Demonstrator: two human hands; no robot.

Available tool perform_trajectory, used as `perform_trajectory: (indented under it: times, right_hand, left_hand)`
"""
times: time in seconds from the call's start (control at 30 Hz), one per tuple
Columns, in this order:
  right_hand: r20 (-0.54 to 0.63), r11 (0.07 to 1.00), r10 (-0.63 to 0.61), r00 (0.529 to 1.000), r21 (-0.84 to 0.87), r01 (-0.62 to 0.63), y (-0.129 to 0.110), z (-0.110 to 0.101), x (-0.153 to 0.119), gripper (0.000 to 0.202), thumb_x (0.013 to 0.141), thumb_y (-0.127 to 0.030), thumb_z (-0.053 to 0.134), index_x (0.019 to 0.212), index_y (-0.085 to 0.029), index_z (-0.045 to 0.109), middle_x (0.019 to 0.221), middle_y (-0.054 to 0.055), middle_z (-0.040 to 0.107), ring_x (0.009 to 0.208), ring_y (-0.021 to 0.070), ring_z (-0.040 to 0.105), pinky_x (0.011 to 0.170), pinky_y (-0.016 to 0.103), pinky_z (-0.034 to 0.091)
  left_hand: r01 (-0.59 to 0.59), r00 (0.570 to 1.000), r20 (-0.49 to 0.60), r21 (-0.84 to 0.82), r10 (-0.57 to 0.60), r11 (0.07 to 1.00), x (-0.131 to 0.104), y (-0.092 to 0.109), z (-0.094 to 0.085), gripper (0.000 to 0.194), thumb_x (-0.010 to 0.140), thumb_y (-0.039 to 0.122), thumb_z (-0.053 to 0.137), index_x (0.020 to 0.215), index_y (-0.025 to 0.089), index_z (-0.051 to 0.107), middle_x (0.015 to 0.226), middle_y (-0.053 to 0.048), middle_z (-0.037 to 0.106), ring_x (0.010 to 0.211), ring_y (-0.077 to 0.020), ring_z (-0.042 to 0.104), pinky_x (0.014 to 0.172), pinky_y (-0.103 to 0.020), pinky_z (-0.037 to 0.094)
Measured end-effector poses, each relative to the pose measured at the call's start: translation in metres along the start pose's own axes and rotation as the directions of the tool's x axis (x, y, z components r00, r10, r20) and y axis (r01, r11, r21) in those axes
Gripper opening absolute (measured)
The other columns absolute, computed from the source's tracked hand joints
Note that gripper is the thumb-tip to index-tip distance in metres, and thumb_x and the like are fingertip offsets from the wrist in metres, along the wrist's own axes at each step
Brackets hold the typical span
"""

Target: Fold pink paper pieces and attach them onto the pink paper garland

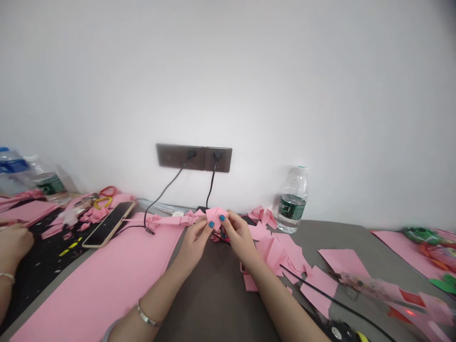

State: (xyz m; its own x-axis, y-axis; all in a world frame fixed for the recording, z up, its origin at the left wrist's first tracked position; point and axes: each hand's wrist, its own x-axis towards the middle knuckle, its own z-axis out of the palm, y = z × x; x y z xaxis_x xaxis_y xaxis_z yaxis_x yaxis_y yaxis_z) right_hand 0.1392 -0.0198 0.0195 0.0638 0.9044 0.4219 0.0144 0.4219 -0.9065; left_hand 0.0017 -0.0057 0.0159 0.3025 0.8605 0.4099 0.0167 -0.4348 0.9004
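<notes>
Centre of frame: my left hand (194,243) and right hand (242,237) pinch small pink paper (216,218) between thumbs and fingers. I'd align edges first, keep pinch light, press crease outward evenly, wrists braced on desk (210,304).

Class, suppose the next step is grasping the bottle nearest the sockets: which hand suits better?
Probably the right hand: the bottle stands on that side, farther from the left hand. Both hands hold the small pink paper, so the right would release it first.
</notes>
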Motion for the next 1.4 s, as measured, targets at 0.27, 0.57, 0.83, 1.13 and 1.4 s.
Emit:
perform_trajectory:
  times: [0.27, 0.57, 0.83, 1.13, 1.4]
  right_hand:
    - [-0.099, 0.997, -0.042, 0.994, -0.066, 0.035, 0.012, -0.005, 0.002, 0.027, 0.087, -0.037, 0.056, 0.067, -0.021, 0.045, 0.059, -0.006, 0.040, 0.054, 0.0114, 0.039, 0.052, 0.024, 0.032]
    - [-0.038, 0.977, -0.159, 0.987, -0.149, 0.152, 0.009, -0.005, 0.000, 0.019, 0.088, -0.030, 0.055, 0.071, -0.020, 0.052, 0.069, -0.001, 0.048, 0.063, 0.0140, 0.048, 0.059, 0.026, 0.040]
    - [0.057, 0.988, -0.107, 0.993, -0.103, 0.112, 0.005, -0.002, -0.002, 0.019, 0.088, -0.034, 0.056, 0.075, -0.020, 0.057, 0.076, 0.002, 0.054, 0.068, 0.0160, 0.052, 0.062, 0.028, 0.045]
    - [-0.006, 1.000, 0.016, 1.000, 0.021, -0.016, 0.009, -0.002, -0.001, 0.024, 0.085, -0.041, 0.061, 0.096, -0.021, 0.056, 0.066, -0.004, 0.051, 0.055, 0.0124, 0.049, 0.051, 0.024, 0.044]
    - [0.046, 0.979, 0.107, 0.993, 0.170, -0.113, 0.004, 0.000, 0.001, 0.027, 0.078, -0.045, 0.067, 0.088, -0.020, 0.061, 0.075, 0.000, 0.062, 0.060, 0.0129, 0.054, 0.053, 0.024, 0.045]
  left_hand:
    - [-0.027, 0.985, -0.169, 0.091, 0.042, 0.995, 0.001, -0.009, -0.005, 0.012, 0.087, 0.029, 0.055, 0.093, 0.020, 0.061, 0.094, -0.003, 0.063, 0.092, -0.0189, 0.058, 0.085, -0.030, 0.043]
    - [0.048, 0.987, -0.144, -0.187, -0.076, 0.981, 0.001, -0.004, -0.001, 0.027, 0.084, 0.033, 0.061, 0.108, 0.021, 0.059, 0.110, -0.008, 0.066, 0.103, -0.0206, 0.062, 0.091, -0.034, 0.047]
    - [0.094, 0.981, -0.139, -0.278, -0.137, 0.956, 0.003, -0.002, -0.002, 0.025, 0.077, 0.031, 0.068, 0.099, 0.018, 0.063, 0.099, -0.006, 0.070, 0.094, -0.0210, 0.065, 0.082, -0.031, 0.050]
    - [-0.079, 0.976, -0.201, 0.005, 0.079, 0.997, 0.003, -0.008, -0.007, 0.007, 0.080, 0.020, 0.063, 0.081, 0.019, 0.069, 0.085, -0.003, 0.060, 0.085, -0.0176, 0.058, 0.074, -0.026, 0.046]
    - [-0.133, 0.962, -0.226, 0.092, 0.150, 0.987, 0.002, -0.009, -0.009, 0.022, 0.079, 0.012, 0.054, 0.075, 0.021, 0.073, 0.099, -0.006, 0.055, 0.097, -0.0201, 0.056, 0.079, -0.029, 0.047]
